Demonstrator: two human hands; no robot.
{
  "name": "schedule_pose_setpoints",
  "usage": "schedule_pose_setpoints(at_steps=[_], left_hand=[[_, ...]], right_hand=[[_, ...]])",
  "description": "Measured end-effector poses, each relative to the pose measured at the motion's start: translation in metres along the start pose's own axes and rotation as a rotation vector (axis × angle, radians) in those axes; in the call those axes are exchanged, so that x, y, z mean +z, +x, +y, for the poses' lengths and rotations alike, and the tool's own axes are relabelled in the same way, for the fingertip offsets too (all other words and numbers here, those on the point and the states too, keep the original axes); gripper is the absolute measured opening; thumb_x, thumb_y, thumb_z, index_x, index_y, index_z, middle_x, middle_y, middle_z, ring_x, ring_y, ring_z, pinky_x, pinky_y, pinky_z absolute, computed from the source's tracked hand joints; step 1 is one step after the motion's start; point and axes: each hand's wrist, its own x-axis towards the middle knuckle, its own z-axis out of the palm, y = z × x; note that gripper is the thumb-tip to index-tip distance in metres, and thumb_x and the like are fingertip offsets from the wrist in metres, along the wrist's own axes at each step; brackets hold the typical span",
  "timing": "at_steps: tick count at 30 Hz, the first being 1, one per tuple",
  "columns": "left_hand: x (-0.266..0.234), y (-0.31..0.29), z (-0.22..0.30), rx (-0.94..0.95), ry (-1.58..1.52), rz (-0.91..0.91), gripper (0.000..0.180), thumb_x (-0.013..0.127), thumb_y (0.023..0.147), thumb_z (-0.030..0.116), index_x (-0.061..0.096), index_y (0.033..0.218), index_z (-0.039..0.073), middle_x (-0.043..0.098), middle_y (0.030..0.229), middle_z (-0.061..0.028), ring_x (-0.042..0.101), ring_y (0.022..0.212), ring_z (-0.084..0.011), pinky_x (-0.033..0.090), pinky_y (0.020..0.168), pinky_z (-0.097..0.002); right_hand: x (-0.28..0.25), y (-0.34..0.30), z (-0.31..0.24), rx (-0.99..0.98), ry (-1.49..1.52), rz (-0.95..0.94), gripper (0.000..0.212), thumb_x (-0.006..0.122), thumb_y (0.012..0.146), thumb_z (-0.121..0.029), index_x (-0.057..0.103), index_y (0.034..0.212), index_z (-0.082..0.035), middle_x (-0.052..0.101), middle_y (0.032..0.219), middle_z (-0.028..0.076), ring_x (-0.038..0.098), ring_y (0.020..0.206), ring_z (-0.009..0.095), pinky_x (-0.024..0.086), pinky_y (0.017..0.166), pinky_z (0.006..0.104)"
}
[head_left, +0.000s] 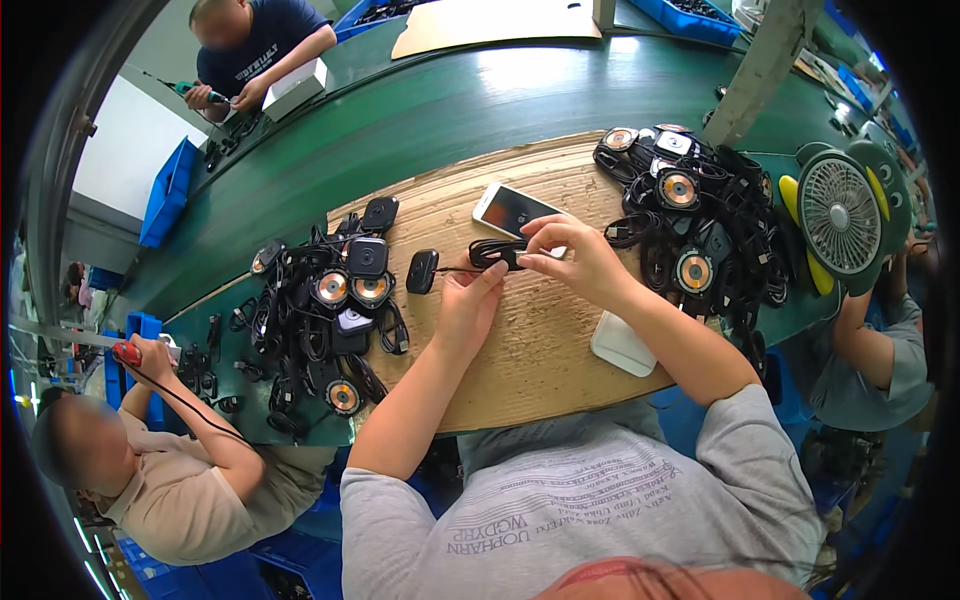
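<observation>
Where a heap of cabled units (330, 290) straddles the cardboard sheet's (520, 385) left edge, a black pad (422, 271) sits inward, its lead (455, 269) running rightward to a coil (495, 253), long axis left-right, near mid-sheet. The left hand (468, 305) pinches the coil; the right hand's (575, 265) hold, fingertips nearly met, cannot be told. Coiling appears largely done; release remains.

Cardboard mat (520, 365) on near side of bench (450, 120). Left charger pile (368, 257) across mat's left edge; right charger pile (678, 188) across its right edge. Fan (840, 215) just right of right pile. Between piles: cable coil (490, 253) in left hand (470, 305) and right hand (578, 262), charger pad (422, 272) left of coil, phone (505, 210) on mat just far of coil, case (622, 345) on mat, near right, beside right forearm. Cardboard sheet (495, 28) at bench's far edge. Bin (168, 190) far left.
</observation>
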Motion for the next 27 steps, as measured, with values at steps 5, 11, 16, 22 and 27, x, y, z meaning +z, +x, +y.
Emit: schedule_pose_setpoints(at_steps=[5, 11, 16, 22, 27], left_hand=[[-0.006, 0.002, -0.002, -0.061, -0.018, -0.03, 0.018, 0.066, 0.089, -0.002, 0.062, 0.106, 0.004, 0.067, 0.104, -0.0069, 0.061, 0.098, -0.0152, 0.047, 0.091, -0.0259], [0.05, -0.01, -0.005, 0.111, 0.134, 0.118, 0.016, 0.066, 0.09, 0.001, 0.062, 0.106, 0.003, 0.066, 0.105, -0.0087, 0.061, 0.099, -0.0172, 0.047, 0.091, -0.0277], [0.043, -0.006, 0.006, 0.108, 0.095, 0.092, 0.019, 0.064, 0.093, 0.008, 0.061, 0.11, 0.0, 0.067, 0.103, -0.0107, 0.063, 0.094, -0.0198, 0.05, 0.089, -0.0324], [0.005, -0.016, 0.017, -0.114, -0.052, 0.082, 0.021, 0.065, 0.093, 0.007, 0.06, 0.112, -0.003, 0.066, 0.102, -0.0142, 0.065, 0.096, -0.0203, 0.053, 0.087, -0.0321], [0.001, -0.017, 0.011, -0.166, 0.079, -0.017, 0.023, 0.066, 0.093, 0.009, 0.06, 0.113, -0.001, 0.067, 0.096, -0.0138, 0.065, 0.086, -0.0186, 0.055, 0.076, -0.03]], right_hand=[[-0.001, 0.002, 0.007, -0.011, 0.009, -0.011, 0.012, 0.08, 0.079, -0.014, 0.072, 0.085, -0.007, 0.063, 0.12, 0.011, 0.06, 0.101, 0.021, 0.05, 0.081, 0.0291], [0.001, -0.001, -0.001, 0.076, 0.09, -0.18, 0.01, 0.077, 0.081, -0.013, 0.07, 0.084, -0.006, 0.062, 0.122, 0.012, 0.059, 0.106, 0.022, 0.05, 0.084, 0.0307], [0.005, 0.003, 0.002, -0.08, 0.087, -0.157, 0.011, 0.076, 0.081, -0.015, 0.069, 0.085, -0.006, 0.062, 0.119, 0.01, 0.057, 0.11, 0.027, 0.048, 0.087, 0.0348], [0.012, -0.006, -0.018, -0.576, -0.567, 0.195, 0.012, 0.074, 0.079, -0.014, 0.064, 0.08, -0.007, 0.06, 0.121, 0.007, 0.059, 0.108, 0.028, 0.049, 0.09, 0.0371], [0.002, -0.009, -0.013, -0.761, -0.818, 0.247, 0.031, 0.073, 0.079, -0.023, 0.065, 0.106, -0.011, 0.059, 0.12, 0.008, 0.058, 0.108, 0.028, 0.048, 0.09, 0.037]])
